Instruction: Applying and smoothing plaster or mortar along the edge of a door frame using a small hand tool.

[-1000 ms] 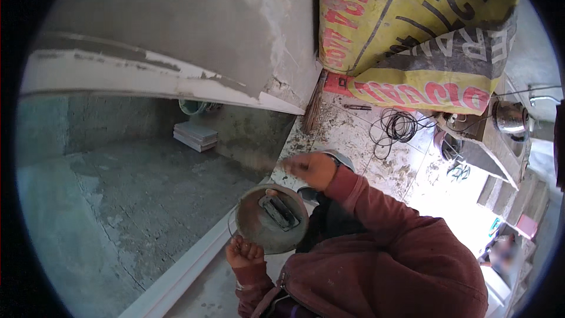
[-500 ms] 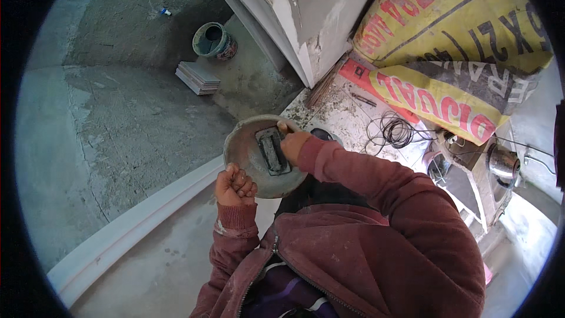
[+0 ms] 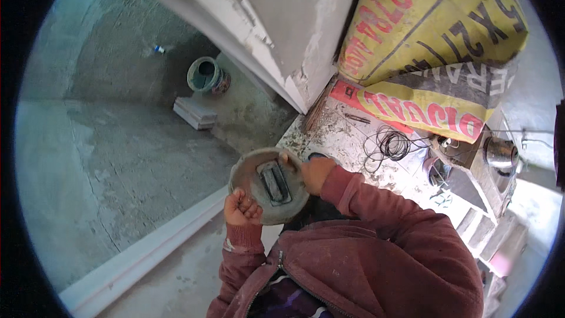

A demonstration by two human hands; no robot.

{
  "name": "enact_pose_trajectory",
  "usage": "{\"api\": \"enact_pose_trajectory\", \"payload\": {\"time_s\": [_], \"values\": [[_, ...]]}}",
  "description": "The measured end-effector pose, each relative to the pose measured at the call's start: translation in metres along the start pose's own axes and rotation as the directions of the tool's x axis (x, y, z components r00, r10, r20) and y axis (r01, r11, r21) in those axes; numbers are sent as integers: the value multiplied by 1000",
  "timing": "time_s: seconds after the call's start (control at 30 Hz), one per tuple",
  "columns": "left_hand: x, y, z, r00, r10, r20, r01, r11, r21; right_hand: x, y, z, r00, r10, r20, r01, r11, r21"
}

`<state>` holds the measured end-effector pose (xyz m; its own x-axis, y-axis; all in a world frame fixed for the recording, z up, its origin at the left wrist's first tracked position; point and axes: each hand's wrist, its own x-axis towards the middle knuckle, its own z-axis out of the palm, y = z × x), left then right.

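A round, cement-stained basin (image 3: pixel 242 172) hangs between my hands in front of my body. Inside it lies a dark rectangular plastering float (image 3: pixel 275 184) with a handle along its middle. My left hand (image 3: pixel 241 207) is closed on the basin's near left rim, its fingers curled. On the opposite side, my right hand (image 3: pixel 315 172) grips the right rim, with a fingertip showing inside the bowl and the other fingers hidden behind the edge. Neither hand touches the float.
A white raised sill (image 3: pixel 147 253) runs diagonally below the basin. Beyond it stand a bucket (image 3: pixel 204 76) and a stack of tiles (image 3: pixel 194 113). A door frame (image 3: pixel 282 82) rises ahead. To the right are a yellow banner (image 3: pixel 435 41), coiled black cable (image 3: pixel 391 144) and wooden stand (image 3: pixel 471 176).
My right hand has shifted outward from beside the float to the basin's right rim. The view has tilted, so the basin and surroundings sit lower in the picture. My left hand keeps its hold.
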<state>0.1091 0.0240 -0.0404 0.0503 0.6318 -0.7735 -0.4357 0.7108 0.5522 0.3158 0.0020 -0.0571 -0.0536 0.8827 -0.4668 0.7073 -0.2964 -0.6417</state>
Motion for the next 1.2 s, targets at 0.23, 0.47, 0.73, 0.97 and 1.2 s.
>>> {"api": "enact_pose_trajectory", "payload": {"time_s": [0.23, 0.47, 0.73, 0.97, 1.2], "values": [[1, 9, -13, 1000, -28, -7, 28, 999, 40, -12, 19, 0, 982, 58, 179, -48, 997, -57], [4, 16, -20, 1000, -9, -22, 9, 1000, 17, -7, 72, 19, 959, -76, -272, 198, 869, 454], [17, -1, -40, 999, -18, -42, 18, 1000, -1, 49, 76, -14, 633, 4, -774, 532, 723, 440], [21, -17, -48, 997, -55, -59, 56, 998, 10, 81, 69, -22, 660, 109, -743, 547, 607, 576], [16, -25, -57, 991, -119, -68, 120, 993, 7, 91, 71, -20, 639, 95, -763, 574, 602, 555]]}}
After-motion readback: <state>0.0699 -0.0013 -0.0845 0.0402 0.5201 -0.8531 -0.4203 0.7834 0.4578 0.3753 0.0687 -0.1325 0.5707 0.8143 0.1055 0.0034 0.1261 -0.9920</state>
